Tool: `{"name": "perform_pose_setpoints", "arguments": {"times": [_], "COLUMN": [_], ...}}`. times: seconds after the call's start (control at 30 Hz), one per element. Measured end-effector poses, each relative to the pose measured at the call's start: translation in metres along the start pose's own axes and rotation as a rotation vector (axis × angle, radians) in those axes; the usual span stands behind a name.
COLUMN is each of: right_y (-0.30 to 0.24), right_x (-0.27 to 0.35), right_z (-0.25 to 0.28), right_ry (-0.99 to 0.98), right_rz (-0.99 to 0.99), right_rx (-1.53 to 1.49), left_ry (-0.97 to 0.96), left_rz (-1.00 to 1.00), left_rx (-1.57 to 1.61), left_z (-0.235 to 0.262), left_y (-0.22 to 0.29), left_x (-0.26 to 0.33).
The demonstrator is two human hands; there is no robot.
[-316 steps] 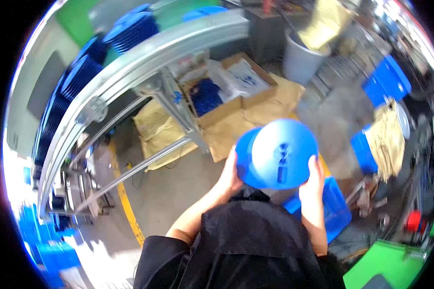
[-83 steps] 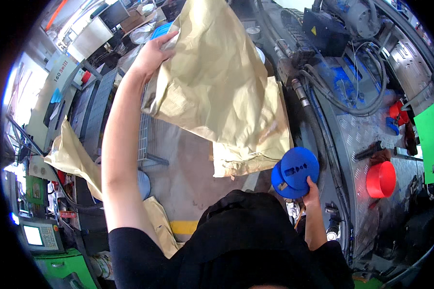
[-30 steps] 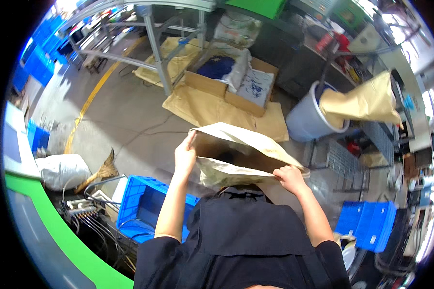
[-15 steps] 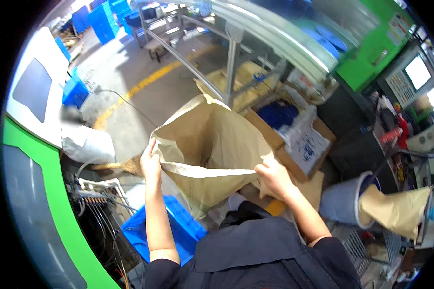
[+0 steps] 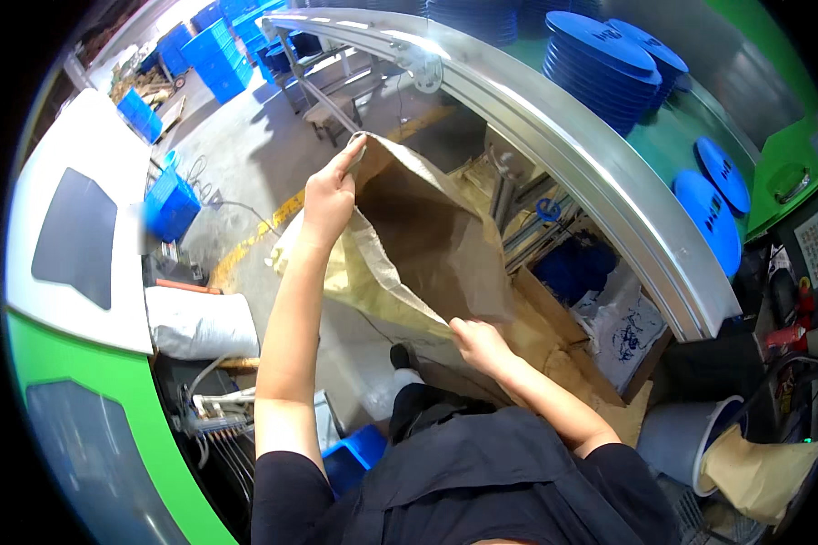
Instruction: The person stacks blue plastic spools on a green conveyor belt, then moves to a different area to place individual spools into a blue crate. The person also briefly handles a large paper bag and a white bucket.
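A large tan sack (image 5: 386, 277) hangs in front of me with its mouth spread wide, showing a brown inside. My left hand (image 5: 330, 195) is closed on the rim at its far left corner, raised toward the metal frame. Lower and to the right, my right hand (image 5: 478, 345) pinches the near edge of the rim. The sack's bottom is hidden, and I cannot tell whether anything lies inside it.
A metal-edged conveyor (image 5: 554, 136) bearing stacked blue discs (image 5: 600, 68) crosses ahead. Right of the sack stands an open cardboard box (image 5: 554, 318). A grey bin (image 5: 682, 445) is at lower right, a white sack (image 5: 200, 322) at left, a blue crate (image 5: 354, 459) near my legs.
My left hand has moved up and away with its corner of the sack, and the right has shifted slightly left. The sack has tilted. My view has turned, showing more of the conveyor.
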State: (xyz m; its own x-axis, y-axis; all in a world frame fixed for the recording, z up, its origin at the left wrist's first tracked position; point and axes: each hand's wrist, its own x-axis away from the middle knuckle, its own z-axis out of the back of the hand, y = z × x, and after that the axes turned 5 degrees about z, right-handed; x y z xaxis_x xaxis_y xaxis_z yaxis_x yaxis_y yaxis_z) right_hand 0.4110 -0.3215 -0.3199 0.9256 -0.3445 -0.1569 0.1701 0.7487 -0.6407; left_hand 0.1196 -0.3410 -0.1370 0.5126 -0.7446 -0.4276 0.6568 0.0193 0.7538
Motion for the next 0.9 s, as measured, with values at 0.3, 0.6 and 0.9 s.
{"name": "perform_pose_setpoints", "arguments": {"times": [0.3, 0.6, 0.9], "right_y": [0.034, 0.164, 0.24], "right_x": [-0.169, -0.328, -0.464], "right_z": [-0.07, -0.101, -0.076], "right_ry": [0.269, 0.416, 0.263], "right_rz": [-0.155, -0.411, -0.707], "right_rx": [0.055, 0.059, -0.032], "left_ry": [-0.394, -0.333, -0.477], "left_rz": [-0.181, -0.127, -0.19], "left_rx": [0.124, 0.246, -0.183], "left_z": [0.001, -0.034, -0.083], "left_y": [-0.092, -0.228, -0.32], "left_x": [-0.149, -0.285, -0.414]}}
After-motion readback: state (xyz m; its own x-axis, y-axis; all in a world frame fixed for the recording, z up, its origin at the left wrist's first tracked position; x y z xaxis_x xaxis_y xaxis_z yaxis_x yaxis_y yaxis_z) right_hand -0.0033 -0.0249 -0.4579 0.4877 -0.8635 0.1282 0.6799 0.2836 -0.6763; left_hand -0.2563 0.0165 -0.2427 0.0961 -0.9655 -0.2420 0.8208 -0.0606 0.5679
